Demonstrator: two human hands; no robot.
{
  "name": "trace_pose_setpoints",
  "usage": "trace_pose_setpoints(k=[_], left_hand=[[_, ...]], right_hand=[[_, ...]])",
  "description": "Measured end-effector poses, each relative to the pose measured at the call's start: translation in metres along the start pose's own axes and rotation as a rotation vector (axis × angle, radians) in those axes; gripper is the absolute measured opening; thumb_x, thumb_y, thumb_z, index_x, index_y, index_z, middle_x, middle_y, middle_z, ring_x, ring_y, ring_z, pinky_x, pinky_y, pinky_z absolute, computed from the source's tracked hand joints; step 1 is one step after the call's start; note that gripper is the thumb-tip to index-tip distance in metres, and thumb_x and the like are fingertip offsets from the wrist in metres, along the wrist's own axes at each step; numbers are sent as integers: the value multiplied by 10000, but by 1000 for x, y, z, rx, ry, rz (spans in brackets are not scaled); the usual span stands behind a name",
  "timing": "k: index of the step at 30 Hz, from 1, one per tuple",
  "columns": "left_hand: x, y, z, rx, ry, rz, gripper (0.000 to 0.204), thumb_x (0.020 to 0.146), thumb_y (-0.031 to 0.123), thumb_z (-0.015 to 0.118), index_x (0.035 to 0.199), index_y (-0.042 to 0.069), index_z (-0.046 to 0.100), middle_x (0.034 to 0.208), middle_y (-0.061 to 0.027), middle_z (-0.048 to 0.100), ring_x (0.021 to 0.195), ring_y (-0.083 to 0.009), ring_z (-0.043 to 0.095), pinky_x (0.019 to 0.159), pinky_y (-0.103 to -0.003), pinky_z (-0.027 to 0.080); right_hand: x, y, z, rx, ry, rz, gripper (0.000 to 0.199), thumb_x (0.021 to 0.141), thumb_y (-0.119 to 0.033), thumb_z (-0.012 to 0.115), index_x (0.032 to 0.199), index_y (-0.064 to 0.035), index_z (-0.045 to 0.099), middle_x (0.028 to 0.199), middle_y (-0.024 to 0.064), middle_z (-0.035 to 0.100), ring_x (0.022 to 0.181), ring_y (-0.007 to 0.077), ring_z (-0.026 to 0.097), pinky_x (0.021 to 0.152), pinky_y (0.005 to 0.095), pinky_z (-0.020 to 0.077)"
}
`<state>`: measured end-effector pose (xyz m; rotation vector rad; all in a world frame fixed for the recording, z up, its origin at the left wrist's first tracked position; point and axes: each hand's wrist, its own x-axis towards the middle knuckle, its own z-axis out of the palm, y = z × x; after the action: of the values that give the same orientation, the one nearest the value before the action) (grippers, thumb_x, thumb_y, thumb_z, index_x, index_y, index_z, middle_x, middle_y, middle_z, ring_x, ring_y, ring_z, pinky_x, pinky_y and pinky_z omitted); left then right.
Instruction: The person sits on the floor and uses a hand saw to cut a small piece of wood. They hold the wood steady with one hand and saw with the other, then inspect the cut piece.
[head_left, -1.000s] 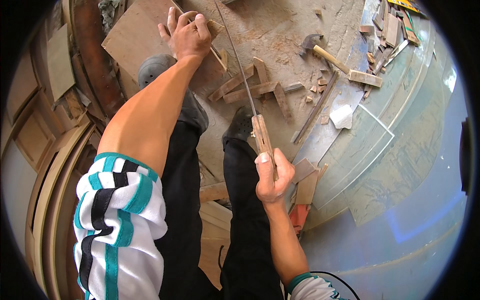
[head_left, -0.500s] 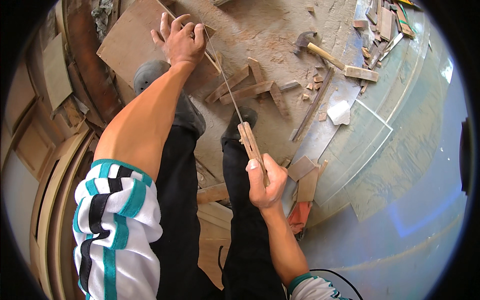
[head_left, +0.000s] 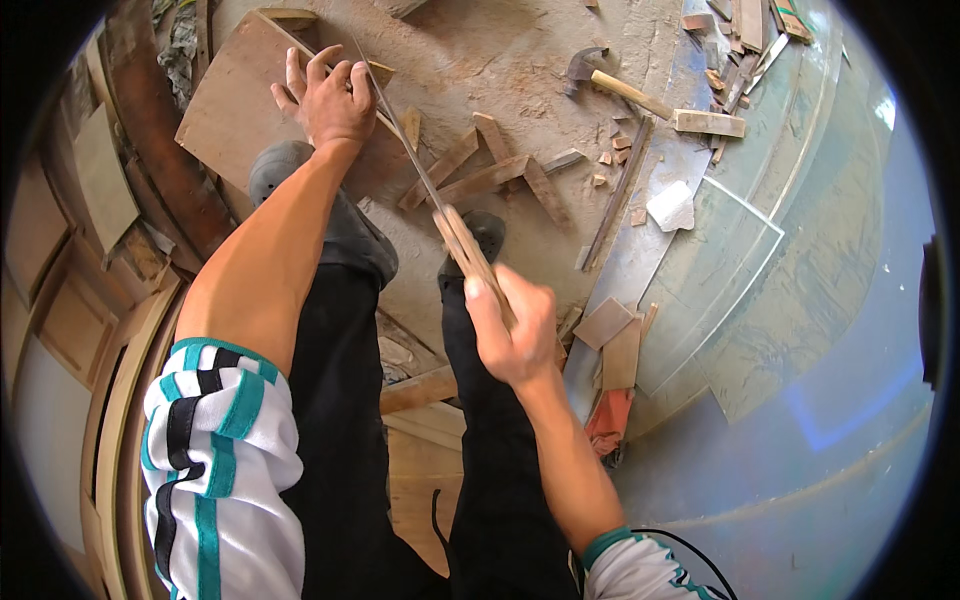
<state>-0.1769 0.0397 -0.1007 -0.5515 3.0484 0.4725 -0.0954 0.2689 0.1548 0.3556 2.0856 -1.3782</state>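
Closer to the left hand [head_left: 338,105] comes the right hand [head_left: 515,325], and with it moves the thin-bladed saw [head_left: 425,180]. In the earliest view the blade passes clear of the left fingers, on their right side; now it runs just beside them, and its tip reaches a little beyond. Objects on the floor also slide slightly leftward in view, so probably the head turns a bit.

For the work in hand, this seems to mean that the saw is better placed at the edge of the brown board [head_left: 245,95], under the left hand. Whether the blade already touches the wood, I cannot tell.

Both hands are apart from each other. The right is closed around the wooden handle [head_left: 462,245], with its thumb on top. The left stays spread on the board's edge, seemingly to steady it.

Ahead of the right hand and right of the left one lie crossed wood offcuts [head_left: 487,180]. Farther ahead, to the right of both hands, is a hammer [head_left: 630,93].
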Motion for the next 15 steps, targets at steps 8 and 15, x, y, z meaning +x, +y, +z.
trace_pose_setpoints(k=[8,15], left_hand=[[-1,1,-5,11,-8,-14,377,958,427,488,983,189,779,1399,41,563,1520,-323,200,1174,-696,57],[0,4,-1,21,-12,-13,361,928,360,458,1016,165,749,1409,40,556,1512,-322,223,1177,-696,72]], right_hand=[[-3,10,8,68,40,-39,319,952,-169,603,697,-2,510,538,144,449,436,221,426,459,356,373],[37,27,26,98,63,-81,348,975,-195,590,704,3,500,548,130,436,468,165,423,473,360,358]])
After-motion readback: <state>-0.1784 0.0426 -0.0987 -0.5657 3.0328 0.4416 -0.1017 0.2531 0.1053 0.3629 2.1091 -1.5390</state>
